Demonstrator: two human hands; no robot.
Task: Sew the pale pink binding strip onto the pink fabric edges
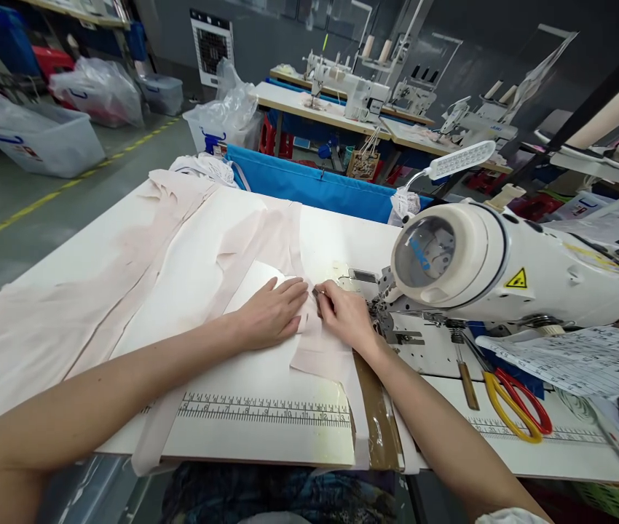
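My left hand [274,313] lies flat, fingers stretched out, across the edge of a pale pink fabric piece [323,349] on the white sewing table [266,437]. Beside it, my right hand [345,313] is closed in a pinch at the same fabric. A small dark metal tool pokes out between its thumb and fingers; most of it is hidden, so its kind is unclear. Just right of that hand stands the white sewing machine [451,255], its needle area partly covered by the machine head. More pale pink fabric [140,269] spreads over the table's left side.
Scissors with red and yellow handles [514,407] and a wooden-handled tool [467,382] lie right of the machine. Printed paper sheets [577,356] hang over the right side. A blue cloth bin [309,182] stands behind the table. Plastic tubs [41,138] sit on the floor.
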